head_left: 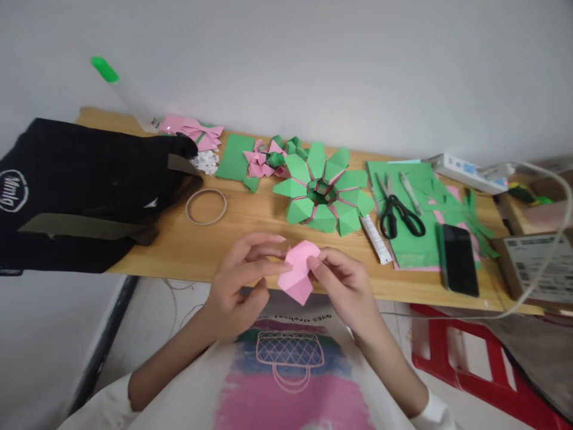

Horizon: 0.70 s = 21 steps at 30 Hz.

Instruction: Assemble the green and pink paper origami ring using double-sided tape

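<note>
A folded piece of pink paper (299,276) is held above the table's front edge, with flat creased faces and a pointed lower end. My right hand (347,283) pinches its right side between thumb and fingers. From the other side, my left hand (242,280) reaches in with fingers stretched out. Its fingertips meet the paper's left edge, while the thumb stands apart from it. Just beyond the hands sits a ring-shaped green and pink paper construction (322,191) with petal-like flaps. A glue tube (376,240) lies to its right.
Black scissors (398,212), a craft knife (410,192) and green paper sheets (412,251) lie right, beside a phone (459,260). A tape ring (206,206) and black bag (89,191) are left. Small folded pieces (264,160) sit behind. A white cable (555,251) hangs over a box (537,263).
</note>
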Each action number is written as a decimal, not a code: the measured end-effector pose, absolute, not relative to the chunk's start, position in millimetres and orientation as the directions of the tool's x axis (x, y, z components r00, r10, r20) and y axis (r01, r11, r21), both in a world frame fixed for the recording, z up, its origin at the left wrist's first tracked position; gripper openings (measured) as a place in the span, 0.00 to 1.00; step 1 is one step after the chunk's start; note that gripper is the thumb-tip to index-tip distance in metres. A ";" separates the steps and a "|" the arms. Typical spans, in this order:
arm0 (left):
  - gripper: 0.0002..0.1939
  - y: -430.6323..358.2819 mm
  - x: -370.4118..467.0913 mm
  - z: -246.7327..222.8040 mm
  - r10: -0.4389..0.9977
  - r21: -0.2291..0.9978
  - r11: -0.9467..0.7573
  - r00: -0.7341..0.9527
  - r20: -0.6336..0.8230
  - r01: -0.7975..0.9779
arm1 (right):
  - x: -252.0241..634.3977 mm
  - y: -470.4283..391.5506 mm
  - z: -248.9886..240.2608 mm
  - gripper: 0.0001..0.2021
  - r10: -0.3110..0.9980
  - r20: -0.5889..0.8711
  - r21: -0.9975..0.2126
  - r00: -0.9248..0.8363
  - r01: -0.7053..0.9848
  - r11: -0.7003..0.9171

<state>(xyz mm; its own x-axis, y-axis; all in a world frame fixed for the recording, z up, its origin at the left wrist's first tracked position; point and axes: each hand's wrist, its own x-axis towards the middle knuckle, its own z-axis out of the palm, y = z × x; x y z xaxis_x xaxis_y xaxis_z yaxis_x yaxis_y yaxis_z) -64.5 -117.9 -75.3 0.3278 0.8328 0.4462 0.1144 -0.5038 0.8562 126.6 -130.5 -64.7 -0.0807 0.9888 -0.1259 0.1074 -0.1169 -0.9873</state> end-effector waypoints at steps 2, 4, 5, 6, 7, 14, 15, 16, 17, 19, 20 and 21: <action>0.18 -120.4 -66.8 -71.6 0.854 0.895 -0.433 0.365 0.371 0.104 | 128.5 -132.1 -66.5 0.15 0.991 -0.104 -0.985 -0.081 0.147 -0.092; 0.14 -121.0 -65.7 -68.8 0.877 0.913 -0.375 0.379 0.294 0.159 | 129.0 -133.0 -66.9 0.16 0.991 -0.083 -0.971 -0.108 0.233 -0.056; 0.12 -120.6 -63.9 -68.5 0.889 0.912 -0.360 0.368 0.272 0.195 | 128.7 -133.1 -67.0 0.16 0.989 -0.077 -0.960 -0.128 0.279 -0.038; 0.11 -119.6 -61.4 -69.2 0.900 0.911 -0.348 0.352 0.257 0.223 | 128.1 -133.0 -67.3 0.16 0.986 -0.073 -0.947 -0.148 0.320 -0.022; 0.10 -118.3 -58.6 -70.8 0.911 0.914 -0.330 0.333 0.243 0.235 | 127.6 -132.6 -67.8 0.16 0.984 -0.071 -0.936 -0.163 0.351 -0.010; 0.06 -103.4 -48.6 -88.7 0.993 1.000 0.013 0.114 -0.014 0.003 | 133.8 -130.0 -74.3 0.16 0.995 -0.026 -0.936 -0.098 0.352 0.010; 0.08 -101.7 -48.1 -89.8 0.994 0.998 0.049 0.096 -0.046 -0.032 | 136.0 -130.2 -74.7 0.16 0.997 -0.016 -0.932 -0.073 0.361 0.011; 0.10 -100.4 -47.6 -90.3 0.994 0.996 0.071 0.084 -0.067 -0.055 | 138.1 -130.4 -75.1 0.15 0.999 -0.009 -0.928 -0.052 0.372 0.011; 0.12 -99.4 -46.8 -90.2 0.994 0.994 0.084 0.077 -0.078 -0.072 | 139.9 -130.5 -75.4 0.15 0.999 -0.006 -0.924 -0.039 0.382 0.009; 0.15 -98.2 -44.7 -89.0 0.994 0.992 0.087 0.070 -0.081 -0.095 | 142.1 -130.6 -76.0 0.14 1.000 -0.011 -0.922 -0.027 0.386 0.000; 0.16 -98.0 -43.5 -88.2 0.995 0.991 0.081 0.070 -0.074 -0.105 | 142.3 -130.4 -76.2 0.14 0.999 -0.017 -0.926 -0.028 0.378 -0.005; 0.16 -97.9 -42.2 -87.3 0.995 0.991 0.076 0.070 -0.068 -0.112 | 141.9 -130.2 -76.4 0.15 0.999 -0.023 -0.931 -0.035 0.364 -0.008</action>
<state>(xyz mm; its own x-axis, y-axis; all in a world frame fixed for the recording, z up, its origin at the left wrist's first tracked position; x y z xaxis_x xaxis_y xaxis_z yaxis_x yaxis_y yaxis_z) -42.2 -97.9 -87.3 0.0699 0.9952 -0.0680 -0.1122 0.0756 0.9908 141.9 -130.2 -76.4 -0.0348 0.9991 -0.0227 0.3641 -0.0085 -0.9313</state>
